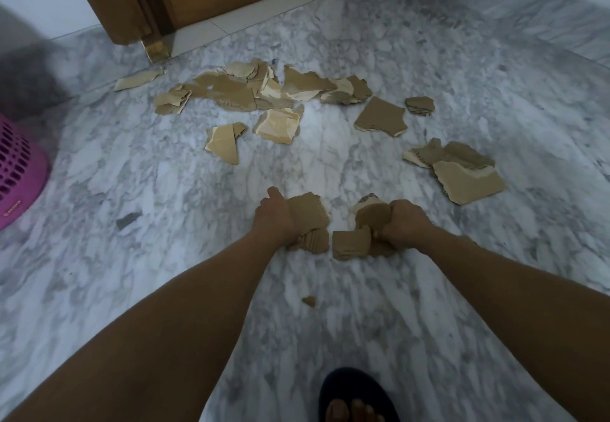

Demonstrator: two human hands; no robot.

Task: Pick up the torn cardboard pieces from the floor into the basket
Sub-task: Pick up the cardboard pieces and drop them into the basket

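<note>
Cardboard pieces (251, 91) mostly on the floor (462, 58) at frame centre and upper middle. Left hand (274, 215) and right hand (401, 220) each have fingers clamped on a few pieces, low centre. Basket (19, 170) at left edge, contents not visible. Early stage; most pickup left.

The only lettering is a small pale mark low on the wall of the pink basket (19, 170), well off to the left of both hands' grips; it is too blurred and small to read. Nothing else carries text.
</note>
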